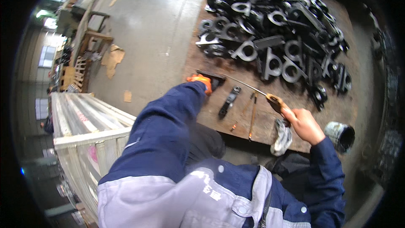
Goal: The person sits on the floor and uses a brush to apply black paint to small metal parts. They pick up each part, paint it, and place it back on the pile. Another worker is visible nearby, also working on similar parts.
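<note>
My left hand (pixel 201 82), in an orange glove, is closed on a black metal bracket (pixel 217 80) near the left edge of the brown tabletop (pixel 236 69). In my bare right hand (pixel 304 124) is a thin rod-shaped tool (pixel 249 85), gripped by its wooden handle (pixel 275 102). Its long metal shaft points left, and the tip reaches the bracket; contact is too small to make out. A second small black metal part (pixel 229 102) lies between my hands, with a thin orange-brown rod (pixel 252 117) to its right.
A big heap of black metal parts with ring ends (pixel 274 29) covers the far side of the tabletop. Below my right hand lies a crumpled grey cloth (pixel 281 137). A dirty white can (pixel 338 136) stands at the right, a pale wooden crate (pixel 90 137) at the left.
</note>
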`<state>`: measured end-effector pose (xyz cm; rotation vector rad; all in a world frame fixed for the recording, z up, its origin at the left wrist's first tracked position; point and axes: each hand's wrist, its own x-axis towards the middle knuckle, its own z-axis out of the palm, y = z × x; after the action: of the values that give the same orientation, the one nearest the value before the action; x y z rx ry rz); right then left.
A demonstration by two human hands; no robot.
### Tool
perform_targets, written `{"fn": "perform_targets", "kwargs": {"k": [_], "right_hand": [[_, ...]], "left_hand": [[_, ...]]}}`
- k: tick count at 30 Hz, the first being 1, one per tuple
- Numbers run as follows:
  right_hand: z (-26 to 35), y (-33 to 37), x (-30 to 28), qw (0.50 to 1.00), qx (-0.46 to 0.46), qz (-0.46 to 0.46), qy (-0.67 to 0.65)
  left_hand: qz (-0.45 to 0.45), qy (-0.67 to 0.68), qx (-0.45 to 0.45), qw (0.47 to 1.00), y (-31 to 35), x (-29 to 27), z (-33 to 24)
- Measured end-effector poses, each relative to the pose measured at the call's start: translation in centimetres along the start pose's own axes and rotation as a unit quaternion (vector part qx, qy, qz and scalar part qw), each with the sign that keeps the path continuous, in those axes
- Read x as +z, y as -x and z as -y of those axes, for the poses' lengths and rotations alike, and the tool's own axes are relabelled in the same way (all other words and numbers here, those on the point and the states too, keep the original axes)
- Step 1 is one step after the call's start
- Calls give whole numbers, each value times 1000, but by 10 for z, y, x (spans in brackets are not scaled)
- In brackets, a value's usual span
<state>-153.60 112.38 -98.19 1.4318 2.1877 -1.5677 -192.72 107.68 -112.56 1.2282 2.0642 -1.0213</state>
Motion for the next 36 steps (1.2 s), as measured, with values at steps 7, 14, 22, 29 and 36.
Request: {"fn": "perform_targets", "kwargs": {"k": [7,14,22,29,36], "right_hand": [[-7,2,-5,997,-21,-76,19],[-4,9,-17,996,21,-88,-28],[19,19,0,999,-37,6,-11],[22,10,22,999,-51,-7,-4],[29,8,32,997,-37,-11,65]], "left_hand": [[-23,116,98,988,-36,0,22],[-156,331,79,927,-52,7,76],[210,858,-14,469,-23,6,81],[232,805,-14,546,-10,10,67],[247,743,-87,616,-30,20,52]]}}
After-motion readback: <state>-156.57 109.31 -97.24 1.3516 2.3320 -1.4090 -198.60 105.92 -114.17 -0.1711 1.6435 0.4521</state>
